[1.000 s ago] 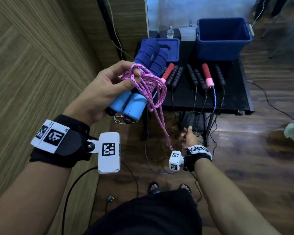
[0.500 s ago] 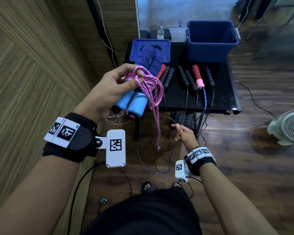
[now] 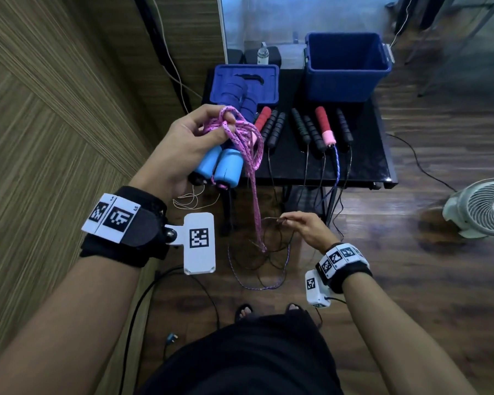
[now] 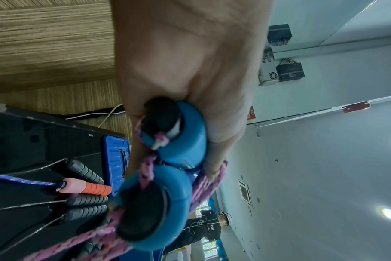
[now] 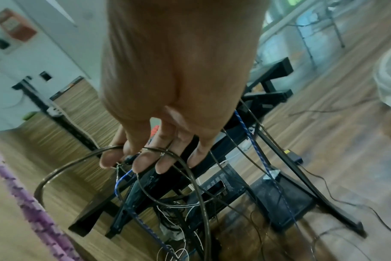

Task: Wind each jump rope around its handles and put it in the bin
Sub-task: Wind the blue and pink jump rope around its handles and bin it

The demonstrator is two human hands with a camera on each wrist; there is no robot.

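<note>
My left hand is raised in front of the table and grips two light-blue handles side by side, with pink rope looped over them under the thumb and fingers. The rope's tail hangs free toward the floor. In the left wrist view the handles' black end caps face the camera and the pink rope runs beside them. Lower down, my right hand pinches a loop of thin dark cord that hangs from the table. The right wrist view shows that dark cord crossing the fingertips.
The blue bin stands at the back right of the black table, a blue lid at the back left. Black handles and red handles lie in a row, cords dangling to the floor. A white fan sits on the right.
My right hand let go of the pink rope's hanging end, moved up and right, and took hold of the thin dark cord. The left hand stays gripping the blue handles.
</note>
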